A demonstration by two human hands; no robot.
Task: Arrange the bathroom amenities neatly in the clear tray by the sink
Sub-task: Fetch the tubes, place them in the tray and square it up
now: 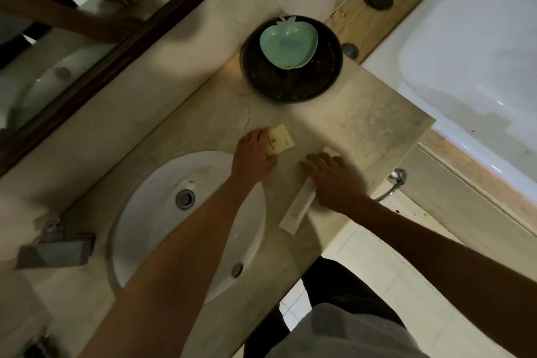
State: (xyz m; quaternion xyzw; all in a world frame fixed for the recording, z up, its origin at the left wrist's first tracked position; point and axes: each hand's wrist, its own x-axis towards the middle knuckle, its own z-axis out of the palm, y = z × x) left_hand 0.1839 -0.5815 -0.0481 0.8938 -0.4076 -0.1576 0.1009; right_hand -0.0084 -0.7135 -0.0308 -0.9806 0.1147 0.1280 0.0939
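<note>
From the head camera, 2 bare forearms reach over a pale beige marble vanity counter [363, 113]; the left hand [252, 154] rests on the counter just beside the round white sink basin [162, 212], its fingers curled over the near edge of a small cream-yellow paper sachet [281, 140] with dark print, which lies flat on the marble; the right hand [334, 180] lies spread with straight fingers, grasping nothing, pressing on the upper end of a long, narrow white paper sleeve [297, 211] that lies flat near the counter's front edge; a small white item shows just beyond its fingertips, too blurred to identify; the 2 packets lie near each other but apart; farther back on the counter stands a round dark brown tray [290, 81] holding a mint-green apple-shaped dish [287, 43]; a chrome tap [55, 247] sits at the basin's left; a dark-framed mirror [87, 32] runs along the wall; a white bathtub [465, 38] lies to the right.
</note>
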